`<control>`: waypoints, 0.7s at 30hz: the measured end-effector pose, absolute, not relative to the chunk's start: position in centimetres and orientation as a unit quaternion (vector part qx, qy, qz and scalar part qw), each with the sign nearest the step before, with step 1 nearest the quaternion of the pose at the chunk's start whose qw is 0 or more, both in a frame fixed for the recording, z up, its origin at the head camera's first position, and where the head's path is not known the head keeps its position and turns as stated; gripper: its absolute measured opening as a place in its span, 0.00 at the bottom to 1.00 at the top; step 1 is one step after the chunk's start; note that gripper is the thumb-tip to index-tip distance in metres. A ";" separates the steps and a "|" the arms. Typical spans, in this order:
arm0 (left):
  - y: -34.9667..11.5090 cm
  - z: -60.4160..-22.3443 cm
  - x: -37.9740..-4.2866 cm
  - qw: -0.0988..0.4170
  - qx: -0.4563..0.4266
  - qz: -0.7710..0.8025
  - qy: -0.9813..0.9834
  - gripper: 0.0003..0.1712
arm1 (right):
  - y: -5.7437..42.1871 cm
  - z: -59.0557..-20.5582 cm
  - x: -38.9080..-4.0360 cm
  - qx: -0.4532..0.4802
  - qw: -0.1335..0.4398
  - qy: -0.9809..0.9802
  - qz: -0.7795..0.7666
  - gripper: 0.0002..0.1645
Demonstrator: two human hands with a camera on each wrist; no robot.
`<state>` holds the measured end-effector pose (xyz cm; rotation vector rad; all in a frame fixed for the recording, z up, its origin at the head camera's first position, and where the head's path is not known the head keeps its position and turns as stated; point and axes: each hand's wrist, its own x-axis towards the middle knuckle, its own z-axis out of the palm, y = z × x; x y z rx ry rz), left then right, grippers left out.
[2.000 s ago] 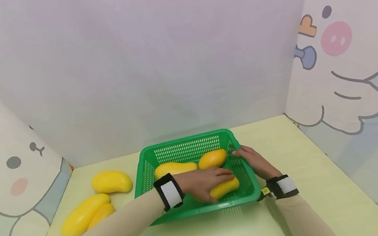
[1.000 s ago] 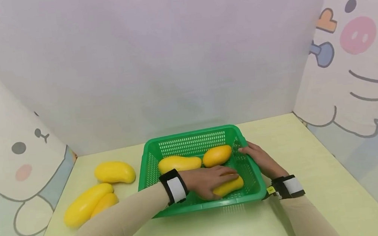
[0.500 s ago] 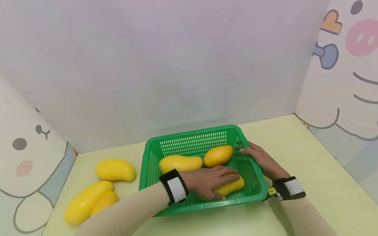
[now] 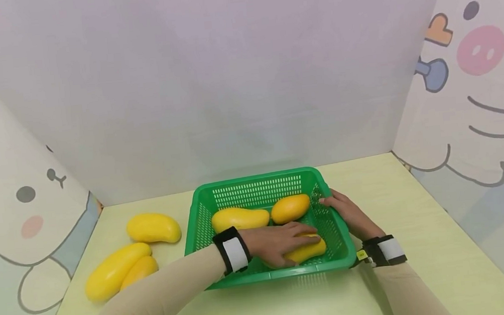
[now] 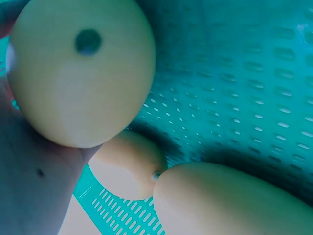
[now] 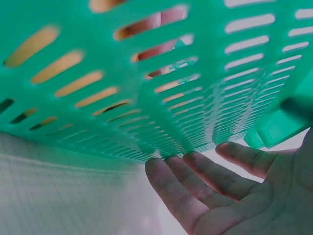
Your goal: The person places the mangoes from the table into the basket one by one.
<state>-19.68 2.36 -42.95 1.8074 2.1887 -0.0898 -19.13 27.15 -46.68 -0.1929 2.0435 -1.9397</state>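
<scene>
My left hand (image 4: 277,245) reaches into a green plastic basket (image 4: 271,275) and holds a yellow mango (image 4: 309,250) near its front right. The left wrist view shows the rounded end of this mango (image 5: 83,83), with a dark round spot, against the palm. My right hand (image 4: 351,214) grips the basket's right side, thumb over the rim. In the right wrist view, the fingers (image 6: 181,191) reach along the slotted wall from outside. Behind the left hand, a long yellow mango (image 4: 239,218) and a smaller orange-yellow mango (image 4: 290,208) lie end to end in the basket.
Left of the basket, three mangoes rest on the pale yellow table (image 4: 265,306): one by itself (image 4: 153,228), and a large one (image 4: 117,272) against a smaller one (image 4: 139,271). A pale wall (image 4: 237,93) stands close behind the basket; cartoon-printed panels flank the table.
The head view has shifted slightly. The basket, mangoes and both hands keep nearly the same places relative to each other; the left fingers shift a little on the mango.
</scene>
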 end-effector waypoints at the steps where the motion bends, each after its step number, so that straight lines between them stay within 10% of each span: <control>1: 2.4 -42.9 -19.7 0.150 0.630 -0.031 0.761 0.40 | 27.2 -46.7 -19.1 -0.068 0.158 0.715 -0.678 0.37; 21: 2.6 -42.5 -19.4 0.140 0.647 -0.031 0.749 0.36 | 27.1 -46.7 -19.1 -0.058 0.158 0.720 -0.673 0.35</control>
